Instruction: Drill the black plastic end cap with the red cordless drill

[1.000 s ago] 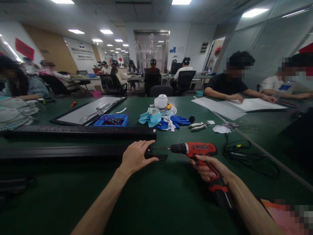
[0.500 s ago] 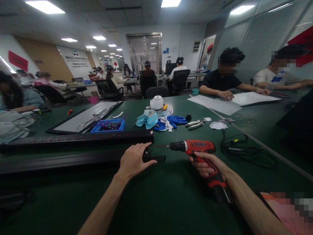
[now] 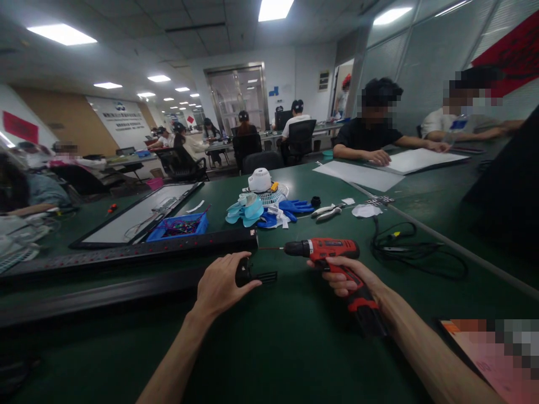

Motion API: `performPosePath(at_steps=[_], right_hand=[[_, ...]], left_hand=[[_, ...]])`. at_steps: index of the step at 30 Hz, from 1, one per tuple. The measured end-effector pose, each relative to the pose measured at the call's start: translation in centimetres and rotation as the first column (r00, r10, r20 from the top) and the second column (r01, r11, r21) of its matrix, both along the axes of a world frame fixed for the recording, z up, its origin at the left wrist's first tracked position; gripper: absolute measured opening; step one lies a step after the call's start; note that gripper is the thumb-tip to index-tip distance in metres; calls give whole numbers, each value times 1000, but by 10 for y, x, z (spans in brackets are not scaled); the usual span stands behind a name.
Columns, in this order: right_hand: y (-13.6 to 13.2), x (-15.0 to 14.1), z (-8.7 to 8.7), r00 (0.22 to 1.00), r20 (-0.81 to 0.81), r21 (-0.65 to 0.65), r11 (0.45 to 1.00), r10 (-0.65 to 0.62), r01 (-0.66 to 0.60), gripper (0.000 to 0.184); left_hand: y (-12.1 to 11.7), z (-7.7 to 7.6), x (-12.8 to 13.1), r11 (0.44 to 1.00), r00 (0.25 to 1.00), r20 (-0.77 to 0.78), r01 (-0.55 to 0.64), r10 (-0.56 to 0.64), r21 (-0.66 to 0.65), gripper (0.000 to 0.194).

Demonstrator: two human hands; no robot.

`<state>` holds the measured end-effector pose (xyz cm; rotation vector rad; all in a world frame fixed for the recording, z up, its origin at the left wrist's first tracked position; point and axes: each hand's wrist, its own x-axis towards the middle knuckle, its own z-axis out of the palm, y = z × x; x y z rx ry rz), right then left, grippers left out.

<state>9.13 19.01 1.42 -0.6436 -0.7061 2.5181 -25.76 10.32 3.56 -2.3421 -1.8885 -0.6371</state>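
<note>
Head view: my left hand [image 3: 221, 283] is closed around the end of a long black bar [image 3: 126, 292], thumb below and fingers over the top, with a slotted black piece [image 3: 264, 276] jutting out past my thumb. My right hand [image 3: 345, 278] holds a red and black power drill [image 3: 332, 248] by its handle, its grip wrapped snugly with the fingertips near the trigger. The drill's thin bit points left, near the end of a second long black bar [image 3: 168, 245] dotted with red marks, which lies just beyond the first on the green worktop [image 3: 269, 348]. Whether the bit touches that bar, I cannot tell.

Past the bars sit a blue tray [image 3: 179, 226] of coloured wires and a framed white panel [image 3: 138, 213]. Nearer the middle are a white fan part [image 3: 260, 180], light-blue blades [image 3: 245, 209] and blue gloves [image 3: 295, 207], with pliers [image 3: 328, 211] to their right. A black cable [image 3: 415, 252] lies coiled right of the drill. Across the worktop, a person in a dark shirt [image 3: 368, 132] has their hands on white sheets [image 3: 421, 161].
</note>
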Motion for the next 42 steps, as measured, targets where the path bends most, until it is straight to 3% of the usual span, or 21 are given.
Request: performPosePath(at_steps=[8, 18, 27, 37, 42], right_hand=[[6, 6, -9, 996, -92, -11, 1000, 2, -3, 34], [-1, 0, 3, 1000, -3, -27, 999, -27, 27, 30], [-3, 1, 4, 995, -84, -62, 997, -53, 48, 36], [-7, 2, 0, 997, -70, 60, 998, 14, -9, 39], [-4, 3, 0, 997, -52, 55, 997, 63, -60, 36]], left_hand=[[2, 1, -1, 1000, 999, -31, 22, -22, -8, 65], [2, 1, -1, 1000, 999, -33, 15, -15, -15, 64], [2, 0, -1, 1000, 999, -39, 18, -18, -10, 62], [3, -1, -2, 1000, 999, -42, 26, -26, 4, 62], [2, 0, -1, 1000, 999, -48, 15, -14, 6, 77]])
